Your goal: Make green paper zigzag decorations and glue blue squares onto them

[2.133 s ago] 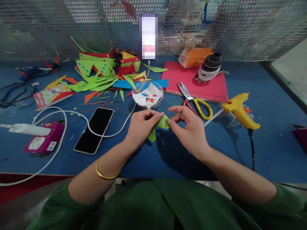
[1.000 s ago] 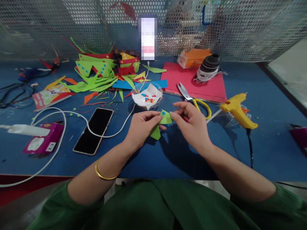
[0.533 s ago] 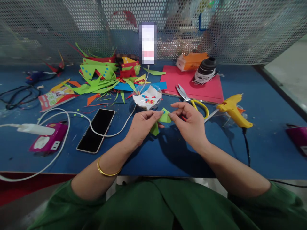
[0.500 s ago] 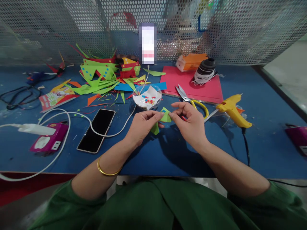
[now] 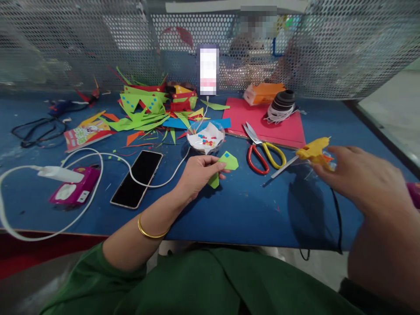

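My left hand (image 5: pixel 197 174), with a gold bangle on its wrist, pinches a folded light-green paper piece (image 5: pixel 230 161) between thumb and fingers. A small blue square sits on the paper's upper part. To the right, my right hand (image 5: pixel 359 177) is closed around the handle of a yellow hot glue gun (image 5: pixel 313 150). The hand hides most of that handle. A glue stick (image 5: pixel 285 167) lies just left of the gun. Between the hands lie scissors (image 5: pixel 260 153) with one red and one yellow handle. Beyond my left hand, a clear bowl (image 5: pixel 224 131) holds white paper with tiny coloured pieces.
A black phone (image 5: pixel 137 179) with a white cable (image 5: pixel 170 177) across it lies left, beside a purple power socket (image 5: pixel 74 188). Cut paper shapes (image 5: pixel 141 105) pile at the back. Red sheets (image 5: pixel 243 114) bear a black spool (image 5: pixel 281 105). A lit phone (image 5: pixel 208 70) stands against perforated mesh.
My right hand has let go of the green paper and moved right onto the glue gun, uncovering the scissors' handles. My left hand keeps the paper. The view has shifted slightly.
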{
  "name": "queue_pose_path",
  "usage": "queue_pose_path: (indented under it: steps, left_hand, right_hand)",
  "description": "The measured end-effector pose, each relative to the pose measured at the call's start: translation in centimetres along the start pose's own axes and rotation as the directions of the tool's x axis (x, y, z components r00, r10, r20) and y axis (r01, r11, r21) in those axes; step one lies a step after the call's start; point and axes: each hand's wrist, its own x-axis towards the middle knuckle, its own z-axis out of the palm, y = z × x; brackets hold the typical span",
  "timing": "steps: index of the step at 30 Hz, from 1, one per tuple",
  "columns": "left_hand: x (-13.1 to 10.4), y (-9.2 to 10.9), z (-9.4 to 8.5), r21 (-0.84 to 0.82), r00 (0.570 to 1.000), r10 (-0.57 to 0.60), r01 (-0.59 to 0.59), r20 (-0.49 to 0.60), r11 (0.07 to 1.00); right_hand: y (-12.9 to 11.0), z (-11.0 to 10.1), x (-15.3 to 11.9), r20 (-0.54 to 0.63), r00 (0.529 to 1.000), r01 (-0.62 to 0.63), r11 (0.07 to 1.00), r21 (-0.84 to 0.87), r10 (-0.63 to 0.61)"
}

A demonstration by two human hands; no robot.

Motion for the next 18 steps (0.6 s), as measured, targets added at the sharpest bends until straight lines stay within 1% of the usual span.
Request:
queue_pose_path:
  steps: [1, 2, 3, 5, 7, 11, 14, 18]
  left_hand:
    - [0.0, 0.0, 0.0, -0.001, 1.0, 0.001, -0.001, 0.003, 1.0]
    - [0.0, 0.0, 0.0, -0.003, 1.0, 0.001, -0.001, 0.005, 1.0]
    - [0.1, 0.0, 0.0, -0.007, 1.0, 0.0, 0.0, 0.007, 1.0]
    - [0.1, 0.0, 0.0, -0.016, 1.0, -0.002, 0.002, 0.007, 1.0]
    - [0.1, 0.0, -0.1, -0.023, 1.0, -0.001, 0.001, 0.002, 1.0]
    - [0.1, 0.0, 0.0, -0.03, 1.0, -0.006, 0.006, -0.001, 1.0]
    - [0.0, 0.0, 0.0, -0.027, 1.0, -0.003, 0.003, 0.001, 1.0]
    - [0.1, -0.1, -0.2, -0.04, 1.0, 0.01, -0.01, -0.01, 0.999]
  right_hand:
    - [0.5, 0.7, 0.2, 0.062, 0.998, -0.009, 1.0, 0.011, 0.009]
    - [0.8, 1.3, 0.3, 0.098, 0.995, -0.019, 1.0, 0.011, 0.018]
    - [0.8, 1.6, 0.5, 0.109, 0.994, -0.028, 1.0, 0.005, 0.027]
    - [0.5, 1.9, 0.6, 0.087, 0.995, -0.052, 0.998, -0.036, 0.055]
    - [0.2, 1.9, 0.7, 0.095, 0.992, -0.074, 0.995, -0.068, 0.08]
    - [0.1, 1.7, 0.7, 0.182, 0.979, -0.082, 0.995, -0.058, 0.091]
    - [0.4, 1.4, 0.6, 0.2, 0.974, -0.094, 0.994, -0.055, 0.103]
    - [0.6, 0.4, 0.4, 0.198, 0.964, -0.164, 0.983, -0.079, 0.177]
